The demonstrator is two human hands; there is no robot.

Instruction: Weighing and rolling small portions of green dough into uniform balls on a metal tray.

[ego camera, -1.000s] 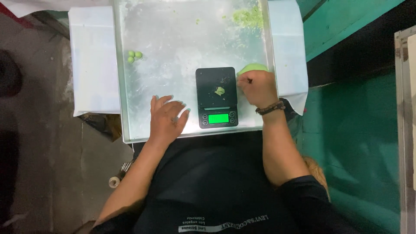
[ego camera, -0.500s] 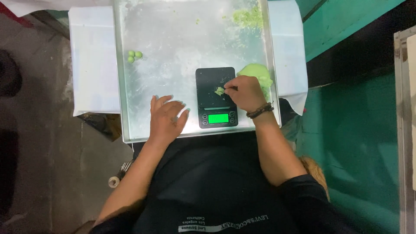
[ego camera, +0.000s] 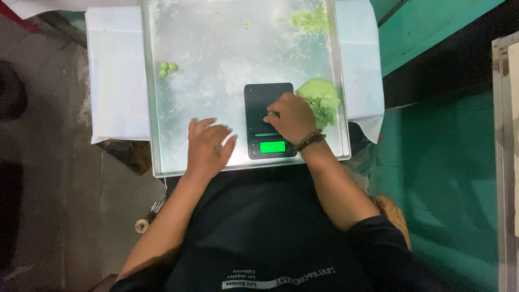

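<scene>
A small black rectangular digital kitchen scale (ego camera: 268,120) is lying flat on the metal tray, near its front edge and right of centre; its green-lit display (ego camera: 272,146) is glowing at the near end, with round buttons flanking it. A small green piece of dough (ego camera: 274,114) is sitting at the right side of the scale's dark platform, largely hidden under fingertips, so its shape cannot be told. A pale green, rough-surfaced lump of dough (ego camera: 322,99) is resting on the tray just beside the scale's right edge, its near side partly covered.
</scene>
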